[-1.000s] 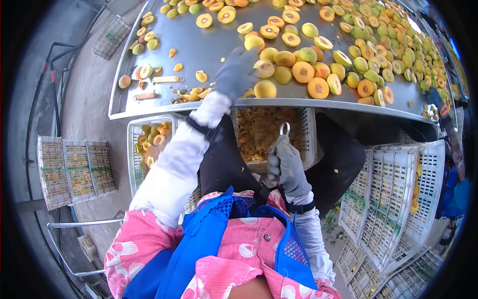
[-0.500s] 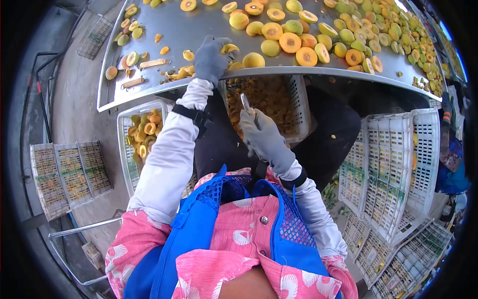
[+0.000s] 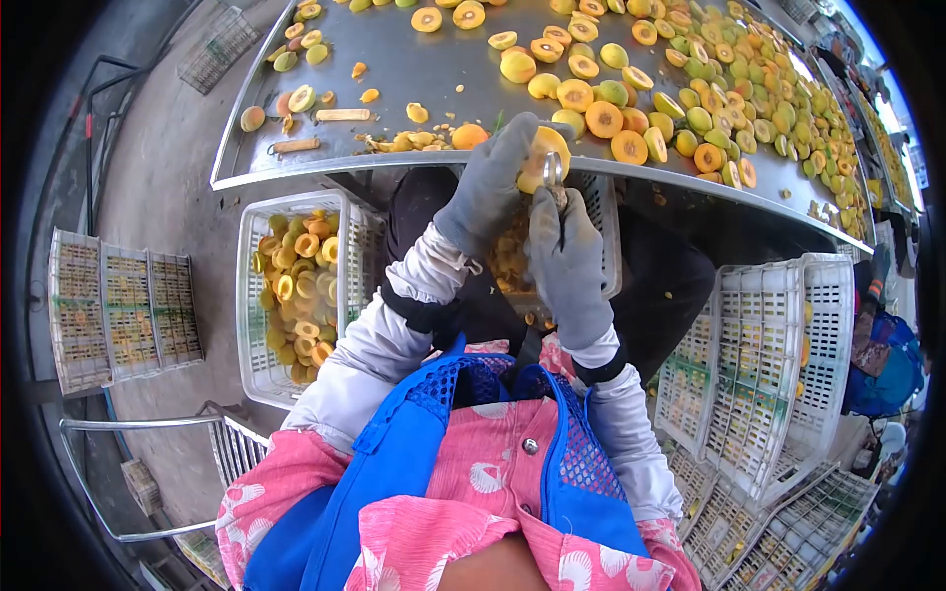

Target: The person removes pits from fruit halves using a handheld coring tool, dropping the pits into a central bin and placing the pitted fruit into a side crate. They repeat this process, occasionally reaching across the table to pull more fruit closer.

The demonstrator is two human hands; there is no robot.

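A halved yellow peach is held in my gloved left hand, just in front of the table's edge, its cut face turned toward my right side. My gloved right hand grips a pitting spoon, whose shiny metal end is against the cut face. Its handle is mostly hidden in my fingers. Beneath both hands, partly covered by them, stands a crate with brownish scraps. A whole-looking peach lies by the table edge near my left hand.
Many peach halves cover the metal table. Two wooden-handled tools and peel scraps lie at its left. A white crate of pitted halves stands left of my legs; stacked crates stand right. A metal chair frame is at left.
My left hand has come back from the table with a peach half. My right hand has risen to meet it, bringing the spoon onto the cut face. The view has shifted slightly.
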